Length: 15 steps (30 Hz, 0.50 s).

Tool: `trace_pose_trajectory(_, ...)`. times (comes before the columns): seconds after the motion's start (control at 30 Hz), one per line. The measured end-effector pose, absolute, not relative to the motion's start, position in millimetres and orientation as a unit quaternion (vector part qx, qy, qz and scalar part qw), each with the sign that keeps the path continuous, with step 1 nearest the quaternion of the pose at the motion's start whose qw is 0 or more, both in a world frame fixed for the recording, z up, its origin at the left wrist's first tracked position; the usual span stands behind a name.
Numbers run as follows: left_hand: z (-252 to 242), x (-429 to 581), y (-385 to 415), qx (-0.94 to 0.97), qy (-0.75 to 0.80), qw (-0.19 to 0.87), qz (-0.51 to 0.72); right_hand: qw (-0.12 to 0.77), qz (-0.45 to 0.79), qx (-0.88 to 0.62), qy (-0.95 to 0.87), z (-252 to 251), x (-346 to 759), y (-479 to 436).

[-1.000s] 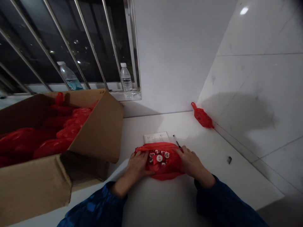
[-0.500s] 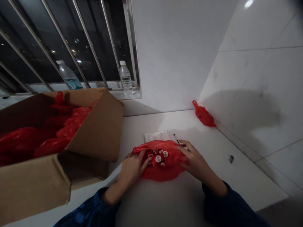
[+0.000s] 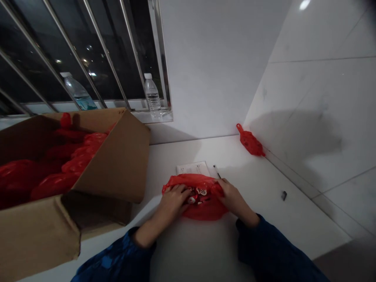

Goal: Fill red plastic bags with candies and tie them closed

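Observation:
A red plastic bag (image 3: 202, 209) lies on the white counter (image 3: 264, 196) in front of me, its mouth open on several small red-and-white wrapped pieces (image 3: 197, 194). My left hand (image 3: 173, 199) grips the bag's left edge with curled fingers that reach in among the pieces. On the bag's right edge my right hand (image 3: 232, 197) is closed. Both sleeves are dark blue.
A large open cardboard box (image 3: 117, 164) full of red bags (image 3: 61, 172) stands at the left. A paper sheet (image 3: 192, 168) and a pen (image 3: 216, 171) lie just behind the bag. Another tied red bag (image 3: 249, 141) sits by the tiled wall. Two water bottles (image 3: 152, 96) stand on the barred window's sill.
My right hand has drawn back in and closed on the bag's right edge. My left hand has pushed further into the bag's mouth, and the opening has narrowed.

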State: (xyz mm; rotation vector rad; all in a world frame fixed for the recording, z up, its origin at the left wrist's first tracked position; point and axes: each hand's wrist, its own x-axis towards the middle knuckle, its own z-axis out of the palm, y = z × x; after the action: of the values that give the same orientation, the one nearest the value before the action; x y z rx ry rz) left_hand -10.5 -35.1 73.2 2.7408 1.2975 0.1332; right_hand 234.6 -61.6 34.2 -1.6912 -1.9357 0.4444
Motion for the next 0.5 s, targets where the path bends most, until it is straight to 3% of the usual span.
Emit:
trace_pose_trajectory(0.13,75,-23,-35,0.91,0.4,0.096,0.055,0.349,0.223,-0.578,-0.703,32,247,-58)
trace_pose_trajectory(0.23,81,-14,-40,0.898,0.434,0.056,0.046,0.385,0.245,-0.548,-0.701,35,245,-59)
trace_pose_trajectory(0.5,78,23,-47,0.924,0.379,0.02,0.055,0.409,0.318,-0.498,-0.695,26,244,-57)
